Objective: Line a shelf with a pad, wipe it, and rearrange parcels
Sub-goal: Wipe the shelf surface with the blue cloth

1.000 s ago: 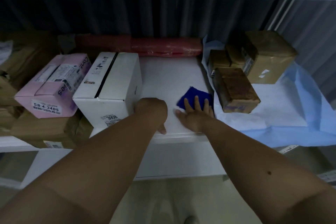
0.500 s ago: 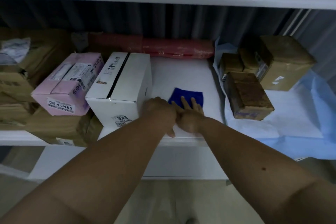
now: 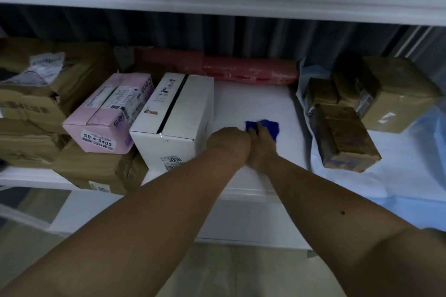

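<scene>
**A:** Hands status? I'm reading this off the head view only.

**B:** Right hand [image 3: 259,149] lies flat on the blue cloth [image 3: 268,126], fingers straight, pressing it onto the bare white shelf [image 3: 253,103]. It's pressing, not gripping. Left hand [image 3: 228,143] sits right against it, touching on the left side, fingers curled under. I can't tell whether it holds anything; it looks braced on the shelf just beside the white box [image 3: 173,116].

**A:** So which step are we on?

**B:** My judgement: the wipe. The cloth sits in the open strip between the white box and the brown parcel [image 3: 342,137]. The blue pad [image 3: 398,169] already covers the right part of the shelf, under that parcel and the bigger brown box [image 3: 398,94] behind it.

**A:** Next move?

**B:** I'd keep the palm flat and sweep the cloth away from me toward the red roll [image 3: 248,71] at the back; most of that strip lies beyond the fingertips. Watch the pad's edge on the right, a sideways pass could ruck it.

**A:** And the left side?

**B:** The pink box [image 3: 108,113] and the stacked brown parcels [image 3: 36,103] are well apart from both hands. No pad visible under them. Rearranging looks not yet done there.
</scene>
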